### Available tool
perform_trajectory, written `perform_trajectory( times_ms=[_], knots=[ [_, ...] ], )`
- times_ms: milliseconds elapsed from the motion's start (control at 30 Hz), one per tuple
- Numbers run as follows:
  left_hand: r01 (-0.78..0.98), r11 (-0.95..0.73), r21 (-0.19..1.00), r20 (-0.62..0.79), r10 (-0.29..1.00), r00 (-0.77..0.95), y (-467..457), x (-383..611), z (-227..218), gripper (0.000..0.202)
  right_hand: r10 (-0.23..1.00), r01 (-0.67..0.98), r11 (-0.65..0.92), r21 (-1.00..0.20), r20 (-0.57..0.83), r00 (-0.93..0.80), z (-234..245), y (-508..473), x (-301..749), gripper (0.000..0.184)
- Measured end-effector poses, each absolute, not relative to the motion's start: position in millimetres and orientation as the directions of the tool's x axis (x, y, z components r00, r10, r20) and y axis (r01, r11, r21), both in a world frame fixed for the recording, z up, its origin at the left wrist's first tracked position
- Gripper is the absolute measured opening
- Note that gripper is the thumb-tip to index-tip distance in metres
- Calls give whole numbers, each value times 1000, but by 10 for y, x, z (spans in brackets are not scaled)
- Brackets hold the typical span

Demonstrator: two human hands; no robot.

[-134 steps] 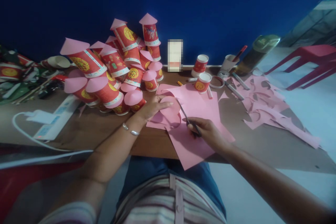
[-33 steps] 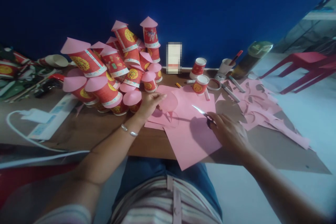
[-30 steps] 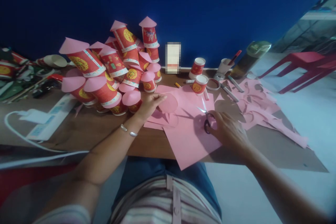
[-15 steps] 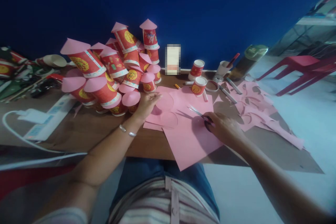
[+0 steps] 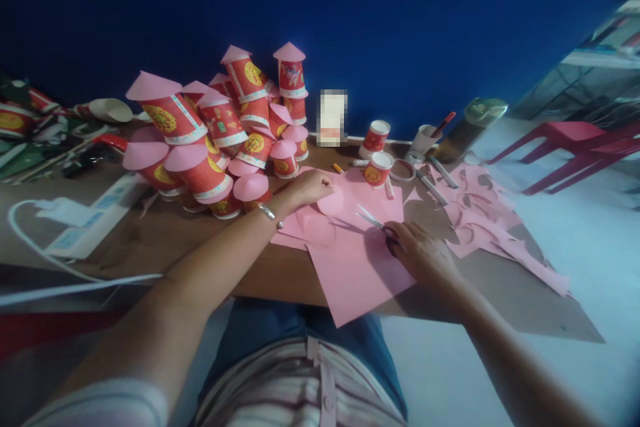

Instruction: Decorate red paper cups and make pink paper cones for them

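Note:
My left hand (image 5: pixel 311 188), a silver bangle on its wrist, is closed with its fingertips at the edge of a pink paper disc (image 5: pixel 331 203). Beneath that disc, a second pink circle (image 5: pixel 320 229) rests on the pink paper sheets (image 5: pixel 353 273). In my right hand (image 5: pixel 419 251) is a pair of scissors (image 5: pixel 373 219), the fingers wrapped round the dark handles. Its blades stand slightly apart and point left toward the disc, with no paper between them. Left of my left hand stands a pile of red paper cups with pink cone tops (image 5: pixel 253 188).
Two red paper cups (image 5: pixel 378 169), a tape roll (image 5: pixel 403 170) and markers (image 5: pixel 431 188) sit behind the sheets. Pink paper scraps (image 5: pixel 493 213) cover the right side. A tall bottle (image 5: pixel 470 130) stands behind them. At left lies a power strip (image 5: pixel 95 220) with a white cable.
My left hand has moved right with the paper disc, closer to the scissors. My right hand has shifted only slightly, still holding the scissors. The view has turned a little.

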State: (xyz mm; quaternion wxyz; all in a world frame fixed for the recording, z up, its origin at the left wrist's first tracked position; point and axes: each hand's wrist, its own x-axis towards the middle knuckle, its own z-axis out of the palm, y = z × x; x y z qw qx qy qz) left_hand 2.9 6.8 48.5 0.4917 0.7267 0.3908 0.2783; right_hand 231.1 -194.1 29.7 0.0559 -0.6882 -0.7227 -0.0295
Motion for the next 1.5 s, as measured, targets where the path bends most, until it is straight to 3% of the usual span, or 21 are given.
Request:
perform_trajectory(
  times_ms=[100,233,300,433,500,667,733,833,1133,1400,1500],
  knots=[
    [416,-336,845,21,798,603,78,111,503,40,982,995,93,-29,168,-87,262,-1969,2340,29],
    [412,-434,801,148,811,566,153,181,480,24,971,993,117,-35,215,-107,213,-2008,2372,30],
    [419,-433,798,123,799,589,217,208,477,26,970,992,119,-40,218,-107,206,-2014,2372,31],
    [486,-369,793,-27,774,632,323,217,515,39,969,992,118,-48,225,-104,208,-2010,2353,31],
    [478,-338,811,-26,795,606,349,184,546,37,966,991,116,-65,238,-98,221,-2021,2357,31],
    [168,-179,970,110,930,352,271,-19,568,26,921,978,75,-192,390,6,380,-2096,2429,31],
    [58,-94,994,71,946,318,164,-138,536,30,897,975,54,-217,439,48,474,-2118,2451,32],
    [39,7,999,-19,945,327,-37,-332,456,38,881,975,60,-216,471,50,555,-2121,2444,32],
    [114,255,960,-280,885,372,-366,-643,345,42,890,969,188,-159,446,-100,403,-2029,2337,27],
    [19,375,927,-356,864,356,-513,-765,344,54,949,981,176,-80,278,-147,282,-1933,2208,31],
    [-43,312,949,-280,897,341,-576,-802,378,50,949,985,171,-32,275,-156,163,-1866,2199,36]
  ],
)
